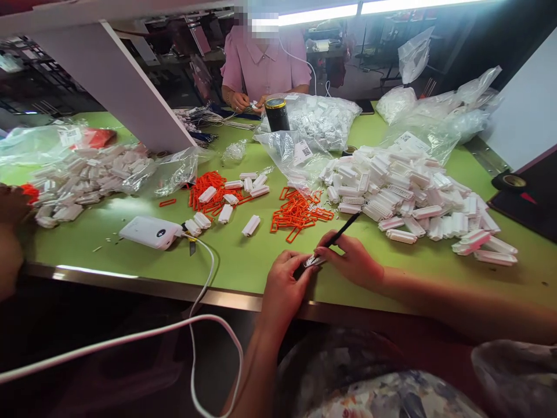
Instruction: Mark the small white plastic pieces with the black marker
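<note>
My left hand [284,285] is closed around a small white connector piece [312,261] at the near edge of the green table [243,258]. My right hand [351,259] pinches a thin black tool [342,231] whose tip rests on that piece. Just beyond my hands lies a heap of orange clips [298,212], and a second orange heap [208,191] with several loose white connectors [251,225] lies to the left. A big pile of white connectors [409,191] spreads to the right.
A white power bank [150,231] with a white cable [204,290] sits at the left. Plastic bags of white parts [326,119] and a black can [277,113] stand farther back. A person in a pink shirt [265,64] works opposite. Another person's hand [11,209] shows at the left edge.
</note>
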`<state>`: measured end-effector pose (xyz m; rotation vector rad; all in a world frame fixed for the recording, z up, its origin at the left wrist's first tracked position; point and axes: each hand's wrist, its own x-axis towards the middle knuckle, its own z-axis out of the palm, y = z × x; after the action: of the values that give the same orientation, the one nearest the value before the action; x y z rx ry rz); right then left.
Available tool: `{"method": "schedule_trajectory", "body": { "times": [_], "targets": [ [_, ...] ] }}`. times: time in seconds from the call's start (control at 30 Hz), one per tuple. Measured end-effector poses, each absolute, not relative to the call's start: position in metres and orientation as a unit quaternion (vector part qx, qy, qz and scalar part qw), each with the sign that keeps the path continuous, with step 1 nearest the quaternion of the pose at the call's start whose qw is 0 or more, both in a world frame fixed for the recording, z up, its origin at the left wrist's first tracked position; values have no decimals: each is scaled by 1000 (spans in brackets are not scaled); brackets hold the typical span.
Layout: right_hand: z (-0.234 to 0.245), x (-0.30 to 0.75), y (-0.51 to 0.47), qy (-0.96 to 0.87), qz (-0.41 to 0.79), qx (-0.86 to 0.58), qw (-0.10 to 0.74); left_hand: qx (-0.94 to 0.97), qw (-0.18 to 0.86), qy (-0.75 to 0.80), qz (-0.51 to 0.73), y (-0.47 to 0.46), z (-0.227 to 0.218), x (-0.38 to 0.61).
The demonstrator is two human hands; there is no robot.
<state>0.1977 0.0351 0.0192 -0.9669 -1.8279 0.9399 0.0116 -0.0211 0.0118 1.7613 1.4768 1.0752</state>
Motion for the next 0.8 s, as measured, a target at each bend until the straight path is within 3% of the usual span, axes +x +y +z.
{"method": "schedule_trajectory", "body": {
  "times": [0.8],
  "targets": [
    [14,196,36,-736,341,-404,422,667,293,558,397,-21,11,11]
  ]
}}
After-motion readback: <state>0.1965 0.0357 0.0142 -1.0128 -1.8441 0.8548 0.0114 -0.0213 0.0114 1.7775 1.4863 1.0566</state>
